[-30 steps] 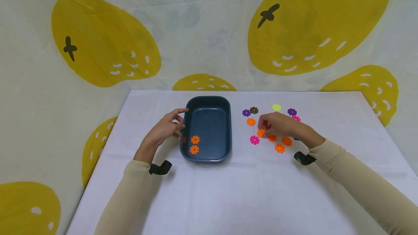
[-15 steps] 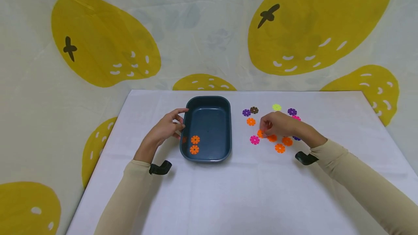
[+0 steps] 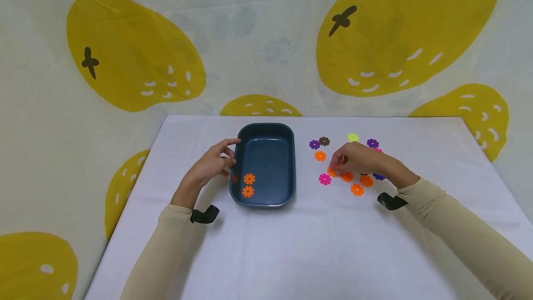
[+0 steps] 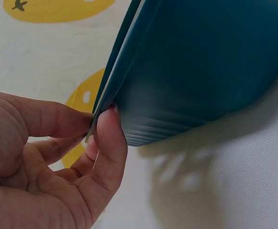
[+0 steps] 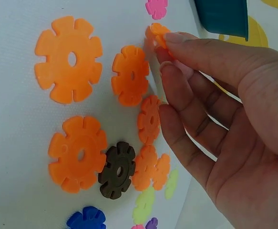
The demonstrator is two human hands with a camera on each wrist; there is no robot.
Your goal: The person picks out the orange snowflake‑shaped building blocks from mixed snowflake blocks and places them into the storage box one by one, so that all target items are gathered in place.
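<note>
My left hand (image 3: 211,161) grips the left rim of a dark teal rectangular tray (image 3: 268,154); in the left wrist view thumb and fingers (image 4: 109,143) pinch that edge. Two orange notched discs (image 3: 249,178) lie inside the tray, near its lower left corner. To the right of the tray, my right hand (image 3: 359,157) pinches an orange notched disc (image 5: 159,33) between thumb and fingertips, low over the cloth. More orange discs (image 5: 68,59) lie beside and under this hand, with a dark brown disc (image 5: 118,171) among them. The hand partly hides the group in the head view.
Around the right hand lie a pink disc (image 3: 325,179), a brown disc (image 3: 324,141), a yellow disc (image 3: 353,137), purple discs (image 3: 372,143) and a blue disc (image 5: 87,218). White cloth (image 3: 283,253) covers the table; a lemon-print sheet (image 3: 266,36) hangs behind.
My right hand and wrist have shifted slightly to the right, with the fingertips staying at the orange disc. My left hand and the tray have not visibly moved.
</note>
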